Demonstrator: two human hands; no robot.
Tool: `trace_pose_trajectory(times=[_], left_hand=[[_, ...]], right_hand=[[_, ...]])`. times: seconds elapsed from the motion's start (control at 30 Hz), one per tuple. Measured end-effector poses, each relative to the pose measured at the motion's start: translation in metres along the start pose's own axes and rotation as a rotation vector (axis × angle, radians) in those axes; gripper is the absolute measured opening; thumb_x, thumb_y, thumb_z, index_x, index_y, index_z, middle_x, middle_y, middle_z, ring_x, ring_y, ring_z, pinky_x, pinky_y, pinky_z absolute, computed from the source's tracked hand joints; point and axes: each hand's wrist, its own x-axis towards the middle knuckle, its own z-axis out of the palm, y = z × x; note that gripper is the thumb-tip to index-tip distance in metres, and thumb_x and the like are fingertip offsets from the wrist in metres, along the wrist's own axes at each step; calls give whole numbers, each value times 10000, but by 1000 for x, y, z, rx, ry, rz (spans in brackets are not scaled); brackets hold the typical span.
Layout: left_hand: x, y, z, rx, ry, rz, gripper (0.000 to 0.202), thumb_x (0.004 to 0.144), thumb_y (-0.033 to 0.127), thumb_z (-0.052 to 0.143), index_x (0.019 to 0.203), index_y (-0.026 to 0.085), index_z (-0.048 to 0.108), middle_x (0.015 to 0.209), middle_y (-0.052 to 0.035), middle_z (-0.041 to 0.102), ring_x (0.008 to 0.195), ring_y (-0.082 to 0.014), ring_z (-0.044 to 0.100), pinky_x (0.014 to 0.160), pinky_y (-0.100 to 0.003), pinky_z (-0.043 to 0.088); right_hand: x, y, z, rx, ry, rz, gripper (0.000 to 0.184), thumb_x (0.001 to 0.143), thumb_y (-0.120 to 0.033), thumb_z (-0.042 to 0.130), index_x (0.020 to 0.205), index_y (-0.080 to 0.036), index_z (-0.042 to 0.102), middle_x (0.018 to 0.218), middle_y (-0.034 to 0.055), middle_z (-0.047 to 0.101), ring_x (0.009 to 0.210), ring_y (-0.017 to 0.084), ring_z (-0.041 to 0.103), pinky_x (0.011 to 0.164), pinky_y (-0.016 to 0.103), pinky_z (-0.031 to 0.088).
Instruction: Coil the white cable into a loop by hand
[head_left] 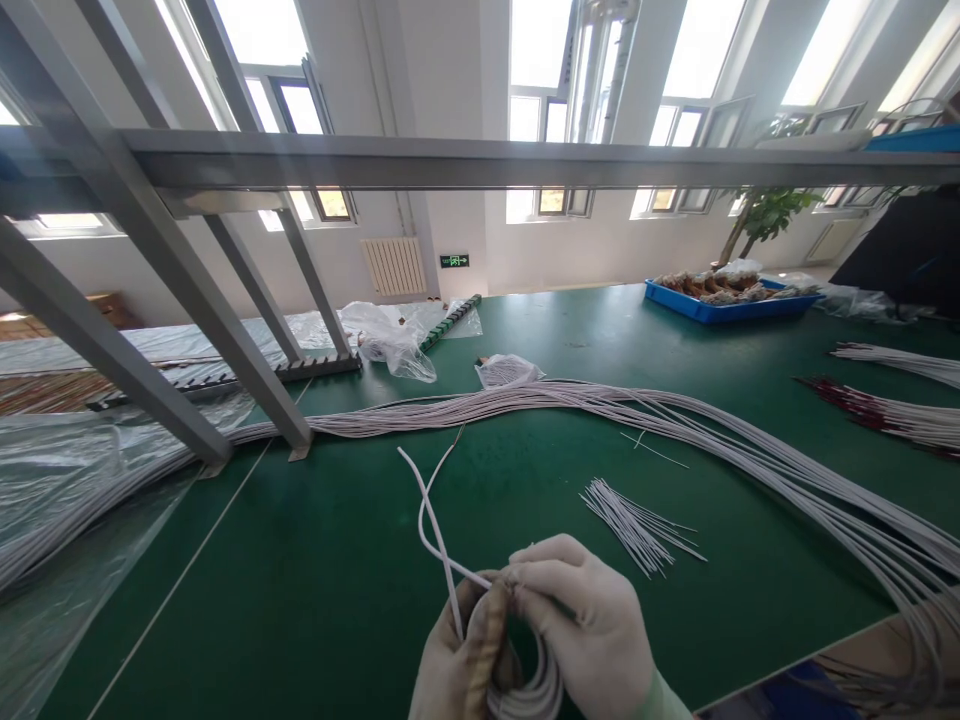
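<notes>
both gloved hands meet at the bottom edge of the view, low over the green table. the left hand is curled around a small coil of white wire, fingers wrapped under it, and something tan and rope-like lies across its palm — what it is cannot be told. the right hand lies over the top of the coil, its fingertips pressed together on the wire where the loops gather. two loose wire ends rise from between the hands and cross each other above the table, curving up and away to the left.

just beyond the right hand lies a small fan of thin white ties, flat on the table and apart from the coil. further back a long bundle of white wires runs across the whole table, from the left side out past the right edge. a grey metal frame stands on the left, its legs set on the table near the bundle. crumpled clear plastic bags lie behind it, and a blue tray filled with parts sits far back on the right, well apart from the hands.
</notes>
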Motion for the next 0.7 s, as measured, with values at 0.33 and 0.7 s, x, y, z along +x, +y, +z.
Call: trace_pose_trajectory(times=[0.33,0.7], left_hand=[[-6,1,6,-10,59,-22,823,448,625,1004,1035,127,713,727,-16,678,624,-119,509,629,-266,380],[-7,9,-1,-157,-106,-31,594,485,483,1036,874,129,760,706,-39,703,502,-96,516,512,-228,391]], right_hand=[[16,-4,-9,184,-184,285,94,882,-211,751,915,-235,835,1084,71,737,971,217,715,885,353,615],[36,20,-43,158,-308,313,304,1022,-381,602,1205,-172,726,1043,93,710,941,223,674,861,399,591]])
